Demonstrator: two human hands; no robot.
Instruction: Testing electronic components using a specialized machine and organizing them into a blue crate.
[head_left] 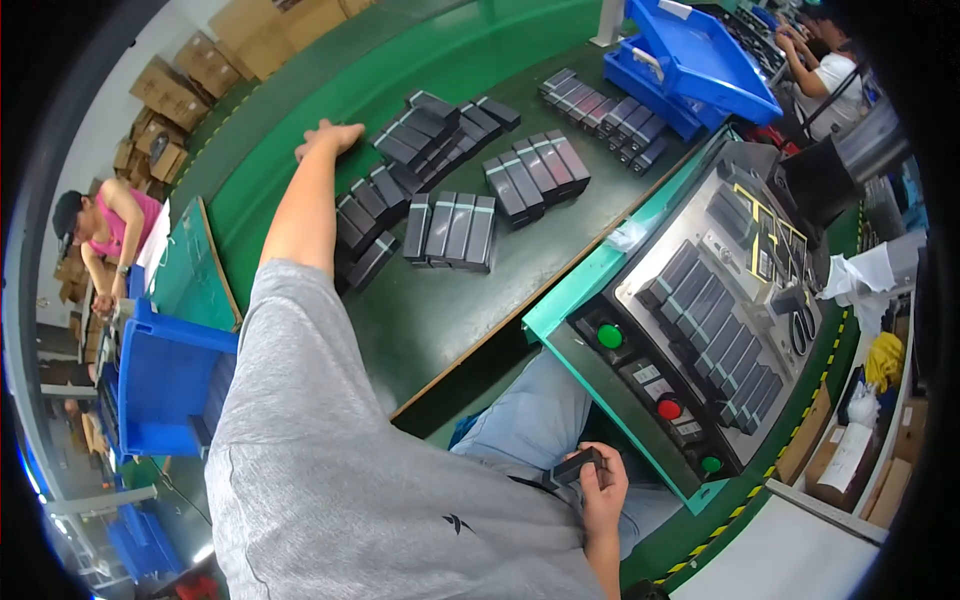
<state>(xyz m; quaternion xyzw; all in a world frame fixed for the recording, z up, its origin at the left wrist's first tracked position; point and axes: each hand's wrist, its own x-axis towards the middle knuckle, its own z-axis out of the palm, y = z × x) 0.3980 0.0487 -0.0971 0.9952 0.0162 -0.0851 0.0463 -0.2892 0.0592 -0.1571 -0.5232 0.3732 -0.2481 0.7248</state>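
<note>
My left arm stretches forward past the far-left edge of the stacks. My left hand (330, 138) is over the green surface behind them, fingers apart, with nothing visible in it. Close by is a pile of dark rectangular boxes (408, 142), each with a pale stripe near one end. More such boxes stand in a row (452, 230) and in another group (537, 177) on the dark green table (400, 335). Down at my lap, my right hand (604, 492) is closed around a small black box (577, 466), its fingers partly covering it.
On my right stands a machine panel (640, 370) with green and red buttons and rows of dark boxes (715, 335). Blue bins (700, 60) are stacked at the far right; another blue bin (165, 380) is at left. Co-workers sit at left (120, 225) and far right (830, 85).
</note>
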